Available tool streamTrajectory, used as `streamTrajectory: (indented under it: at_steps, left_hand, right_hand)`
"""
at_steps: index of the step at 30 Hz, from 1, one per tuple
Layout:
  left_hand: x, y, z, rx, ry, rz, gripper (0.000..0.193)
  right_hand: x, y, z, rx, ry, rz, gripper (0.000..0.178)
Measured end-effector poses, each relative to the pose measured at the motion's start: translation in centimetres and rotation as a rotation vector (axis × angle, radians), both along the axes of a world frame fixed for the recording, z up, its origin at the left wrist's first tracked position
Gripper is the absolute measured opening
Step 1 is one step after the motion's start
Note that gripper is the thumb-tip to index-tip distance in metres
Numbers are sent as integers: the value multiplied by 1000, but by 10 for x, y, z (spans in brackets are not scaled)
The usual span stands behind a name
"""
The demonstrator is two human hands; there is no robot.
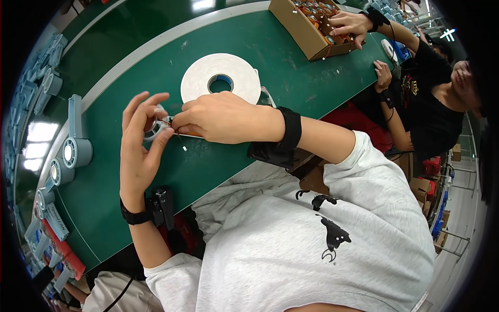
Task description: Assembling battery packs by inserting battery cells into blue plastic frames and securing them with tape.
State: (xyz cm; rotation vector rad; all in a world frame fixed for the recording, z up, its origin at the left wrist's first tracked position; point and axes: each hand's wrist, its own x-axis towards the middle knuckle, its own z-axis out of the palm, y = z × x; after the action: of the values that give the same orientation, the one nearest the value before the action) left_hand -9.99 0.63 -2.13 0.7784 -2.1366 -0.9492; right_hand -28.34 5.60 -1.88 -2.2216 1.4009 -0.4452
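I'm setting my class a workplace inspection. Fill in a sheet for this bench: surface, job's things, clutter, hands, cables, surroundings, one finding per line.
Surface: green tabletop, scattered pale marks.
Job's things: small round part, partly hidden by fingers; large white roll lying flat just beyond.
Clutter: blue-grey fan-shaped housings along the left edge; open cardboard box of small parts at the far right.
Hands: left hand holds the part; right hand meets it, exact grip hidden.
Cables: thin wires below the right fingertips, ending in a white connector.
Surroundings: co-worker at right, one hand at the box.
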Motion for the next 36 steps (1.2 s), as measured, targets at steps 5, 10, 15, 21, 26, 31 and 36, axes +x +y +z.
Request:
streamTrajectory:
  at_steps: [5,10,15,21,26,31,36]
  left_hand:
    - [-2,7,13,-49,-35,35,47]
    - [-18,7,49,-431,-7,9,57]
    - [-83,-43,91,-614,5,-45,53]
    - [-129,-219,36,-472,-119,17,48]
    - [-111,-269,-20,-578,-547,181,75]
    - [-123,-143,37,-502,-456,-167,80]
    - [-114,-22,53,-358,-561,-416,69]
  right_hand:
    - [3,19,-12,-376,-310,-45,24]
    - [-3,20,10,-78,-684,-244,30]
    - [-64,-27,55,-75,-600,-285,32]
    - [-136,12,53,-531,-346,-709,37]
    - [-179,116,36,106,-151,-537,34]
    - [-213,109,52,-131,-277,-626,30]
    - [-267,-34,41,-625,3,-636,37]
